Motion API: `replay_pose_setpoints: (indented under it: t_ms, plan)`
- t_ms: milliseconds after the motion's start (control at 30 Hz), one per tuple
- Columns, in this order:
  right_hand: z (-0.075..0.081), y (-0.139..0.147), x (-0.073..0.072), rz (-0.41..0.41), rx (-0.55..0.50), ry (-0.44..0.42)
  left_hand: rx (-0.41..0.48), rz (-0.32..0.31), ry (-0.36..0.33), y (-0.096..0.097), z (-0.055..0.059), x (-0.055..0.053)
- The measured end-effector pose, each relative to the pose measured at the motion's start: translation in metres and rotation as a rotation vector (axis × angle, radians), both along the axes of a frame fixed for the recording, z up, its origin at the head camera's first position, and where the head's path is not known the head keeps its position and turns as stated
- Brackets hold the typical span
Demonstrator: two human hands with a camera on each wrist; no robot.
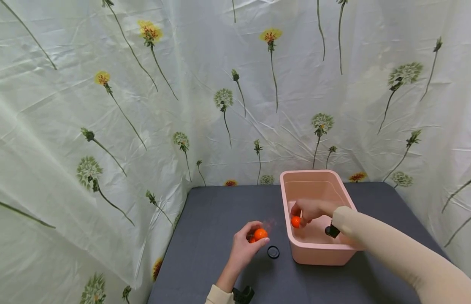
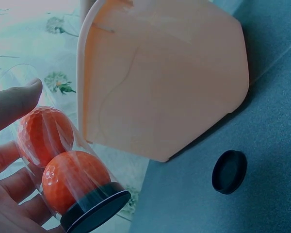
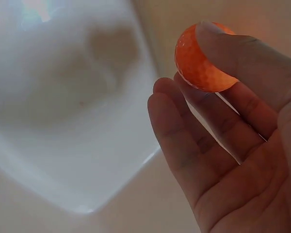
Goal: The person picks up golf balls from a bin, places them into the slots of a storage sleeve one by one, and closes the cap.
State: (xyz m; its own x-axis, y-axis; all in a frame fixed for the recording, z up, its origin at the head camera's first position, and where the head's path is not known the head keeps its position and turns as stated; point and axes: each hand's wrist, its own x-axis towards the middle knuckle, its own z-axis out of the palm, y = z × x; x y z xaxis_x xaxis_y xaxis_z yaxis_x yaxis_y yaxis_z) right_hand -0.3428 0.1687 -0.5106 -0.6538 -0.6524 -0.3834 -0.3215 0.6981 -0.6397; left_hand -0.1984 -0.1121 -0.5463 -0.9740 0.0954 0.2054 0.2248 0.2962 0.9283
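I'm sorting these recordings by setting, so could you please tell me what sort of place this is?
It may be a screened-off indoor work corner: flower-print sheeting hangs behind and beside a dark table bearing a pink bin. The room beyond is hidden.

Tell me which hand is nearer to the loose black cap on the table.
Left. The left hand is just left of the loose black cap; the right hand is farther off to its right, inside the pink bin, holding an orange golf ball.

In our left hand (image 2: 14,185) we grip a clear tube (image 2: 83,145) holding two orange balls (image 2: 72,174); a black cap (image 2: 230,172) lies near a peach tub (image 2: 174,82).
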Motion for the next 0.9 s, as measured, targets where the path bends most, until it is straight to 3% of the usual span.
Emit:
replay_pose_setpoints:
  t_ms: [300,533,700,900]
  plan:
    - [0.029,0.007,0.018,0.08,-0.068,0.045,0.013,-0.001,0.007,0.001,0.001,0.0]
    - [0.043,0.013,0.031,0.118,-0.121,0.114,0.003,-0.006,0.019,0.001,0.0,0.001]
    - [0.052,0.019,0.04,0.077,-0.152,0.172,0.003,-0.006,0.008,0.002,0.002,0.002]
    - [0.065,0.022,0.052,0.003,-0.233,0.183,0.003,-0.01,0.006,0.004,0.004,0.003]
